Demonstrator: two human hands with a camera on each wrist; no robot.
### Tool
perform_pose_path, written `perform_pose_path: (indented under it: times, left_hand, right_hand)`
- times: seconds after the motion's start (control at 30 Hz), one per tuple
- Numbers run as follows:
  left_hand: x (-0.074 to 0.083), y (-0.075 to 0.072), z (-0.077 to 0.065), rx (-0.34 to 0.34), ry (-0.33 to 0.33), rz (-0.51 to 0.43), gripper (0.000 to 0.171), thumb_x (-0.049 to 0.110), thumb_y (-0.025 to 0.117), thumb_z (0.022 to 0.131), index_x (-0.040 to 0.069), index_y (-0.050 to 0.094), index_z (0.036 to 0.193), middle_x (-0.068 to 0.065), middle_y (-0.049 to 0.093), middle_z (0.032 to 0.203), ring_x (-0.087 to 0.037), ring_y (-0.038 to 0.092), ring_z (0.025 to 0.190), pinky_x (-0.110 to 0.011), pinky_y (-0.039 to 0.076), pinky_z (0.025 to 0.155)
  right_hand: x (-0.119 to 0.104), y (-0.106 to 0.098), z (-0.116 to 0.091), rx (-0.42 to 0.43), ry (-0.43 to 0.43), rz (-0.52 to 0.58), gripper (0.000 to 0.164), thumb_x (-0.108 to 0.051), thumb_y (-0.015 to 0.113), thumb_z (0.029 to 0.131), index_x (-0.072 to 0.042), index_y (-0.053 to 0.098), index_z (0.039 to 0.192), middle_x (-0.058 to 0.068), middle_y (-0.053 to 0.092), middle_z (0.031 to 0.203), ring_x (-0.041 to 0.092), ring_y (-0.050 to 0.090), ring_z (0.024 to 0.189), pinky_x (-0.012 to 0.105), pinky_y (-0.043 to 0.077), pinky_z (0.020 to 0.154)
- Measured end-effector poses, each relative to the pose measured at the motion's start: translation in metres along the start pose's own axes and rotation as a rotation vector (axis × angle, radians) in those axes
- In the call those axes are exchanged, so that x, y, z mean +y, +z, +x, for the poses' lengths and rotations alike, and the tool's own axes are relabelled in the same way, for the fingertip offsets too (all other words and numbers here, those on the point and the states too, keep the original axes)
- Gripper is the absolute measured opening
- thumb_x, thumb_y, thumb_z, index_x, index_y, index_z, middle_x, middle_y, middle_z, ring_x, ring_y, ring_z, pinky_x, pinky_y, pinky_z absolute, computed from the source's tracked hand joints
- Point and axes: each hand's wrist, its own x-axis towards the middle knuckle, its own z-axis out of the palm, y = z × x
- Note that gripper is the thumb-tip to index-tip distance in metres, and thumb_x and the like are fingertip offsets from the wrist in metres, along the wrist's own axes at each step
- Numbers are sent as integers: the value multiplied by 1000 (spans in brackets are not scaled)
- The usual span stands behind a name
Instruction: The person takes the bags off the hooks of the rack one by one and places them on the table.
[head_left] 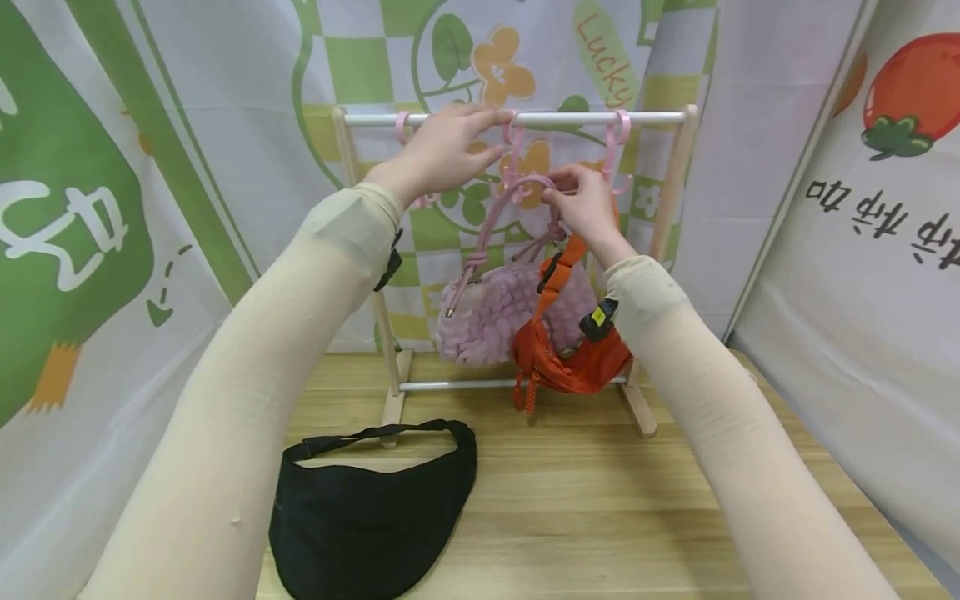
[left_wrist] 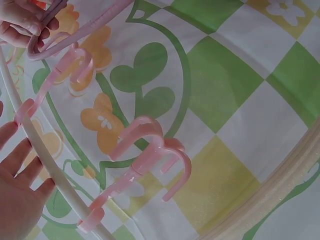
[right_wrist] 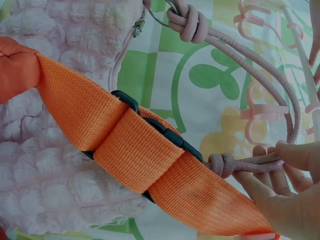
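My right hand (head_left: 587,207) pinches the handle (right_wrist: 262,75) of a puffy pink handbag (head_left: 480,321), holding it up near the middle pink hook (head_left: 514,154). Whether the handle rests on that hook I cannot tell. My left hand (head_left: 450,150) lies at the white rail (left_wrist: 47,155), fingers fairly straight, fingertips touching the rail or hook top. An orange waist bag (head_left: 581,367) hangs by its strap (right_wrist: 140,155) from the right pink hook (head_left: 611,150), in front of the handbag's right side. Part of that strap is hidden behind my right hand.
Another pink hook (left_wrist: 142,162) hangs at the rail's left with nothing on it. On the wooden table (head_left: 555,508) a black sling bag (head_left: 367,517) lies at front left. The rack's wooden post (head_left: 675,179) stands right, with a patterned cloth (head_left: 360,71) behind.
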Motion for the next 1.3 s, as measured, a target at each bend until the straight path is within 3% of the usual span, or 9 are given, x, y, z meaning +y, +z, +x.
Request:
perform_pose_path:
  times: [0.47,1.3]
  left_hand:
    - [0,1,-1,14,8,0,52,39,46,98,30,32,147,0,31,154,-22,26,142,-41,16,119]
    - [0,1,-1,5,2,4,53,40,45,99,30,30,148,-1,27,155,-24,24,143,-43,15,119]
  right_hand:
    - [-1,1,1,74,14,18,29,-11,63,90,-5,64,118,14,68,112,21,66,103,26,50,85]
    - [-13,-2,-11,79,-28,67,27,-10,63,90,-4,64,116,15,67,112,24,65,103,29,51,87]
